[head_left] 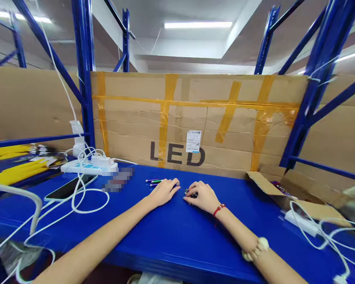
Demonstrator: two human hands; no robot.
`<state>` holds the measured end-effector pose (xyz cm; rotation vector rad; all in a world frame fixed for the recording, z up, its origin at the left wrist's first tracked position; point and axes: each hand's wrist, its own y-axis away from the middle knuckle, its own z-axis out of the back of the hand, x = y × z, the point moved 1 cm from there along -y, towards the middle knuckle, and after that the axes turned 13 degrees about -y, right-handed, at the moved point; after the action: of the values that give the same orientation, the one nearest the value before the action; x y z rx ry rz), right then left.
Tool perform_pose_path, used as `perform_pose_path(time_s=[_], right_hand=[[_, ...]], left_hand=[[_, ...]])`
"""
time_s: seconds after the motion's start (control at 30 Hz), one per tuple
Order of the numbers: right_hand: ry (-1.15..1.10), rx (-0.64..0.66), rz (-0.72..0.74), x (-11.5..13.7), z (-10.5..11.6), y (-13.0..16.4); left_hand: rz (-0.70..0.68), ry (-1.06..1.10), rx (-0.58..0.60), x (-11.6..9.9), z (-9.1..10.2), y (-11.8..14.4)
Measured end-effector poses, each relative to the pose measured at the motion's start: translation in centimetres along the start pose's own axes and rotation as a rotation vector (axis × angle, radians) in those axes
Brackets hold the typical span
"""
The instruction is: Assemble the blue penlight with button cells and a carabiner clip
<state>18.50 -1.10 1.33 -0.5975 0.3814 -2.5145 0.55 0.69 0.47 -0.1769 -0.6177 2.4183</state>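
Head view — slim dark pens (158, 182), green-tipped; hands resting on them — grip unclear.

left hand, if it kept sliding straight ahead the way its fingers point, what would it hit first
Probably the small dark item under the right hand: the left hand points right and slightly forward. Depth is unclear; the pens lie beside it, off that line.
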Motion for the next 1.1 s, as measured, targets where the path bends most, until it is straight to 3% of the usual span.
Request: perform_pose_path(time_s=[0.8, 0.93, 1.1], right_hand=[[-0.259, 0.090, 0.141, 2.0, -0.7, 0.3], [-0.249, 0.115, 0.194, 1.9, -0.6, 0.2], [-0.276, 0.108, 0.218, 1.5, -0.8, 0.3]], left_hand=[[0.008, 0.156, 0.016, 0.0, -0.3, 0.3], [0.063, 0.229, 0.043, -0.4, -0.2, 0.9], [0.232, 0.418, 0.071, -1.3, -0.2, 0.9]])
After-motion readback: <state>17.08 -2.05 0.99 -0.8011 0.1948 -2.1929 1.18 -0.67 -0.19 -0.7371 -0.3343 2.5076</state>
